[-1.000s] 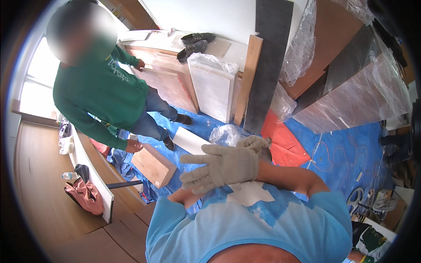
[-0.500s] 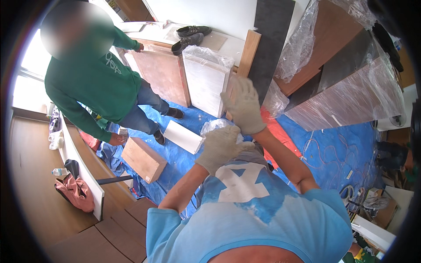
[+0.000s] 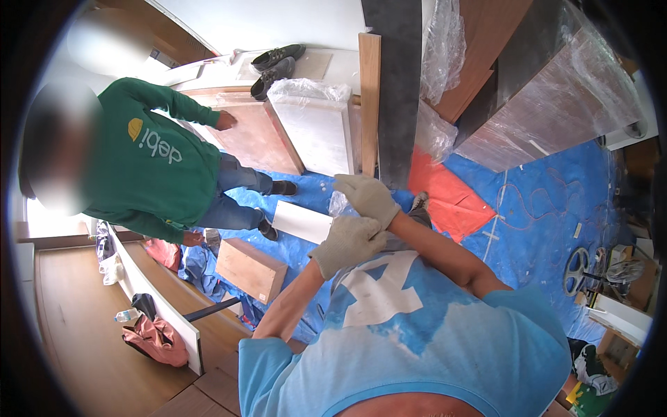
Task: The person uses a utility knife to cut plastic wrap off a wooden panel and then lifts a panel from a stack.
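Gloves, beige knit fabric | left hand curled at right glove's cuff, can't tell if pinching | right hand empty, fingers extended | even pull likely avoids bunching

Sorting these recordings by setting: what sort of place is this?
Probably an indoor room being fitted out or renovated: blue sheeting covers much of the floor, a large panel is wrapped in clear plastic, and a dark board stands by the white wall.

Bright glare left, dark curved rim
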`<state>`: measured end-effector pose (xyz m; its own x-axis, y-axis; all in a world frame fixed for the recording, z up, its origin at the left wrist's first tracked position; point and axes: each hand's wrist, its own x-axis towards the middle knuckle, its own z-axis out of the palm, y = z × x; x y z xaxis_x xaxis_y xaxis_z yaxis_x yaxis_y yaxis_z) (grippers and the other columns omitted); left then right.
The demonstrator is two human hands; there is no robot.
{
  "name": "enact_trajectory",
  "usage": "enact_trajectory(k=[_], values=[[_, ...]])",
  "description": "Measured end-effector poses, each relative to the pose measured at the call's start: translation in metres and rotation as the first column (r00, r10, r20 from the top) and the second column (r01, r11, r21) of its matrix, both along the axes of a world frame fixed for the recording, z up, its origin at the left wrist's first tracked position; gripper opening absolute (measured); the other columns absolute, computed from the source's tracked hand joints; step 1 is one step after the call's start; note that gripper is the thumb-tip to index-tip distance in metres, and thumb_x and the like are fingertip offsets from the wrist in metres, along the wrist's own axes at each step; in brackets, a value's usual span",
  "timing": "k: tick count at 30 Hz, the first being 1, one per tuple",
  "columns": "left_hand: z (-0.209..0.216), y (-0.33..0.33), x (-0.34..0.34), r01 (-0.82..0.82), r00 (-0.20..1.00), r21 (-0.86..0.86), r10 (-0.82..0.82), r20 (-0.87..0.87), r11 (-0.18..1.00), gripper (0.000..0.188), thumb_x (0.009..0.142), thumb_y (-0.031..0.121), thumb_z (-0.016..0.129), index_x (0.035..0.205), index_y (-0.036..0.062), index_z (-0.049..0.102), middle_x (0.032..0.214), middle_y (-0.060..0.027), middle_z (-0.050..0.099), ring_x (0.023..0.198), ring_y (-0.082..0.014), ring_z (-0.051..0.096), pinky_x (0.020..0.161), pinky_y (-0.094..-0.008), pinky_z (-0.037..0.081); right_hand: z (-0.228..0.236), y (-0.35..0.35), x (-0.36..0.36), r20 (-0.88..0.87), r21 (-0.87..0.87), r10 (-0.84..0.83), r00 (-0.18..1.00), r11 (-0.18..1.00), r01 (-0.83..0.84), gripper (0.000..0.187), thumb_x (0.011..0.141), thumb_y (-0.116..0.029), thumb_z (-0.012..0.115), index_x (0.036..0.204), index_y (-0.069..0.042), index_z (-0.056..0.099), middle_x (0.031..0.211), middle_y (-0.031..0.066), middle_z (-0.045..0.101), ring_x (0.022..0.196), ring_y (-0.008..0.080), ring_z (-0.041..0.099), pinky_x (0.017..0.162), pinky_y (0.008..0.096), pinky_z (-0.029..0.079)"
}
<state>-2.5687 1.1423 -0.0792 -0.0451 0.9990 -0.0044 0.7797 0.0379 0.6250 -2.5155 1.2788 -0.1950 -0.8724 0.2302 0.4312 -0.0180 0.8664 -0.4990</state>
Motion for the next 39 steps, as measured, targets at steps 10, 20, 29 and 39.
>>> enact_trajectory(k=[10, 20, 29, 39], values=[[-0.002, 0.032, 0.010, 0.048, 0.994, 0.076, -0.055, 0.097, 0.996, 0.021, 0.085, 0.022, 0.069, 0.073, 0.0059, 0.064, 0.069, -0.0174, 0.066, 0.066, -0.0387, 0.067, 0.065, -0.0496, 0.053, -0.005, 0.015, -0.008, 0.047, -0.235, -0.223, 0.974, 0.945, 0.228, 0.070, 0.094, -0.034, 0.071, 0.154, -0.009, 0.047, 0.141, 0.0178, 0.063, 0.120, 0.0295, 0.068, 0.100, 0.0368, 0.053], [0.015, 0.046, 0.017, -0.179, 0.982, -0.012, 0.179, 0.052, 0.984, 0.032, 0.092, 0.040, 0.065, 0.095, 0.0091, 0.072, 0.092, -0.0142, 0.074, 0.089, -0.0350, 0.073, 0.078, -0.0475, 0.055, -0.017, 0.099, -0.004, 0.010, -0.896, 0.050, 0.999, 0.443, -0.013, 0.037, 0.102, -0.035, 0.063, 0.109, -0.001, 0.076, 0.108, 0.0135, 0.077, 0.093, 0.0227, 0.074, 0.085, 0.0333, 0.057], [0.005, 0.035, -0.007, -0.204, 0.972, -0.010, 0.201, -0.120, 0.979, 0.045, 0.087, 0.052, 0.068, 0.076, 0.0098, 0.077, 0.073, -0.0143, 0.073, 0.071, -0.0362, 0.072, 0.067, -0.0500, 0.055, 0.089, 0.033, -0.032, 0.022, -0.923, 0.051, 0.998, 0.384, 0.001, 0.058, 0.111, -0.033, 0.049, 0.162, -0.010, 0.036, 0.167, 0.0061, 0.033, 0.148, 0.0209, 0.039, 0.116, 0.0372, 0.038], [0.013, 0.033, 0.034, -0.515, 0.848, 0.014, 0.512, -0.137, 0.857, 0.020, 0.077, 0.026, 0.069, 0.074, 0.0084, 0.077, 0.071, -0.0141, 0.073, 0.067, -0.0357, 0.072, 0.061, -0.0495, 0.054, 0.053, 0.048, -0.069, 0.040, -0.824, 0.652, 0.757, 0.450, -0.345, 0.062, 0.107, -0.022, 0.055, 0.160, 0.001, 0.031, 0.160, 0.0179, 0.039, 0.143, 0.0332, 0.046, 0.121, 0.0507, 0.038]])
